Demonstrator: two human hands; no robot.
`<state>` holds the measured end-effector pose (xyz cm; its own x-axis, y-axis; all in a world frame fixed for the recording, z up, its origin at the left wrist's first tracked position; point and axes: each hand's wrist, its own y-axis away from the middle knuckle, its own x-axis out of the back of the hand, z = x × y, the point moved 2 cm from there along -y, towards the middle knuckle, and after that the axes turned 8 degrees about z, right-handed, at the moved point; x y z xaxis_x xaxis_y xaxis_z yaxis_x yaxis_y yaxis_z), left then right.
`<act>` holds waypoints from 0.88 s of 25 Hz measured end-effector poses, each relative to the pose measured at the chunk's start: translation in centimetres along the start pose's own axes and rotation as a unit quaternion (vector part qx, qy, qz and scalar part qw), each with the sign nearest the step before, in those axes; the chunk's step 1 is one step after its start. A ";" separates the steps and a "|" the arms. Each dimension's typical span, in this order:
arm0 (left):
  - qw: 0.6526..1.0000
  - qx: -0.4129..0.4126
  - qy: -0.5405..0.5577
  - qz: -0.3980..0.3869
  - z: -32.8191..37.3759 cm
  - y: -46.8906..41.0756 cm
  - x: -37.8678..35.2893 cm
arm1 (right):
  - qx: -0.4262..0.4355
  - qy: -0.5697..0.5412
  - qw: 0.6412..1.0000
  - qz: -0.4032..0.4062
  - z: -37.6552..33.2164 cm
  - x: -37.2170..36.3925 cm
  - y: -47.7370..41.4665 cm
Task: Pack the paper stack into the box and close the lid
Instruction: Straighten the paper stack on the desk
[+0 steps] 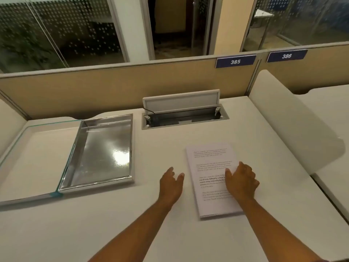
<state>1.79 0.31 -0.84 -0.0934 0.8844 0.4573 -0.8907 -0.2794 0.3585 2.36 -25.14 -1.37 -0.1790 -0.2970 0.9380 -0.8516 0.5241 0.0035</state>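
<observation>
**Paper stack lying on the counter, box standing open**

The white stack of printed paper sheets (211, 178) is lying flat on the pale cream counter (117, 220), outside the box, with its long side running away from the person. The right hand (241, 181) is resting on top of the paper stack's right half, fingers loosely spread and palm down, gripping nothing that can be seen. The left hand (171, 183) is hovering just beside the paper stack's left edge, fingers spread and slightly curled, apart from the sheets; whether it is touching the counter cannot be told.

Well to the left of the paper stack, the shallow rectangular box with a shiny silver mirrored lining (102, 150) is sitting open and holding nothing. Its flat clear lid with a greenish glass-like edge (37, 156) is lying folded out flat on the far side of the box from the paper stack, joined to it along one long edge.

Beyond the paper stack, the grey recessed cable hatch (184, 112) is standing with its flap tilted up. Behind that, the tan fabric partition (113, 87) is carrying a blue number plate reading 385 (235, 61) and, further right of the paper stack, a second blue plate reading 386 (286, 56).
</observation>
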 end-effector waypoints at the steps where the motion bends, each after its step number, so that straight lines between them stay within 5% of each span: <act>1: 0.999 0.030 0.026 -0.006 0.1 -0.1 -0.9 | -0.026 -0.007 1.000 -0.010 0.6 0.0 -0.6; 7: 0.961 0.193 0.196 -0.037 1.4 -0.6 -5.0 | -0.059 -0.041 0.994 -0.076 2.9 -0.2 -3.0; 16: 0.953 0.213 0.206 -0.068 3.3 -1.1 -6.4 | -0.052 -0.030 0.995 -0.080 3.5 -0.7 -3.8; 22: 0.979 0.156 0.123 -0.050 4.1 -0.4 -7.9 | -0.045 -0.025 0.996 -0.077 3.8 -0.8 -3.7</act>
<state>4.71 -8.06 -1.30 -0.1511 0.9658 0.2108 -0.7249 -0.2533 0.6407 3.79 -29.90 -3.44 -0.0752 -0.4178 0.9054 -0.8241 0.5372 0.1795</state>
